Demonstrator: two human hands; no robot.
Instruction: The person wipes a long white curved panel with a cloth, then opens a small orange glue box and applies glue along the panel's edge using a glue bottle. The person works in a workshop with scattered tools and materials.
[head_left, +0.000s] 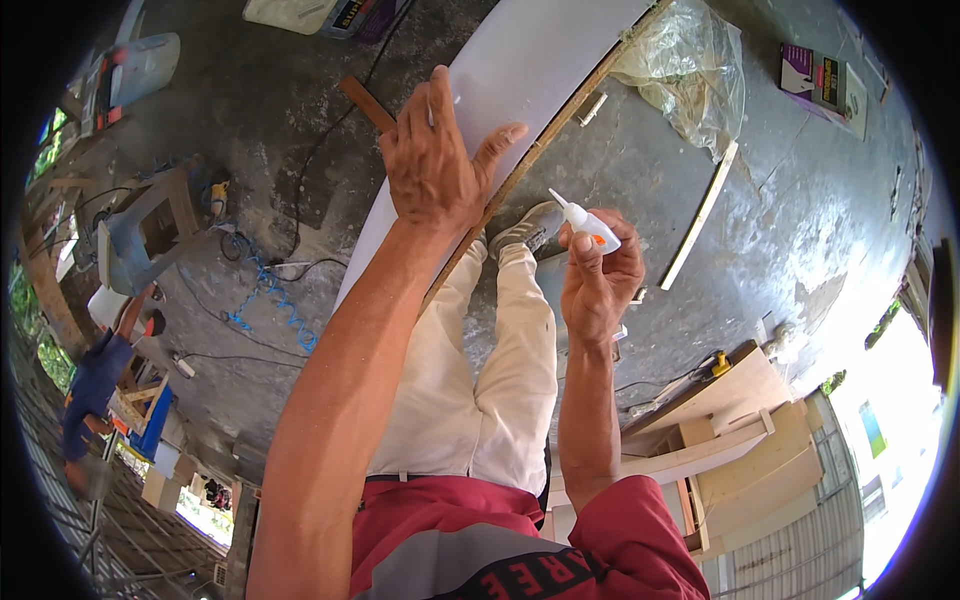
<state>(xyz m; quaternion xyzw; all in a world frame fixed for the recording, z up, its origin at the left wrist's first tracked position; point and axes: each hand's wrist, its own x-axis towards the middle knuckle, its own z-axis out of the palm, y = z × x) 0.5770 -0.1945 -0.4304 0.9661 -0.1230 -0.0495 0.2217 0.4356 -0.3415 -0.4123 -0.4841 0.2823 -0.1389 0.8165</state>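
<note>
A long white panel (540, 62) with a raw wooden edge slants across the view in front of me. My left hand (437, 160) lies on its white face, fingers spread and thumb stretched toward the wooden edge. To the right of the panel, my right hand (603, 270) grips a small white glue bottle (590, 228) with a thin pointed nozzle and an orange mark. The nozzle points up and left toward the panel's edge, apart from it. A brown wooden piece (366, 104) sticks out from beside the panel, near my left fingers; its far end is hidden.
Clear plastic sheeting (690, 75) and a thin wooden strip (700, 215) lie on the concrete floor at right, near a purple-and-white box (823, 90). A blue coiled hose (270, 300) and cables cross the left floor. Another person (95, 385) works at far left. Wooden cabinet parts (720, 420) stand lower right.
</note>
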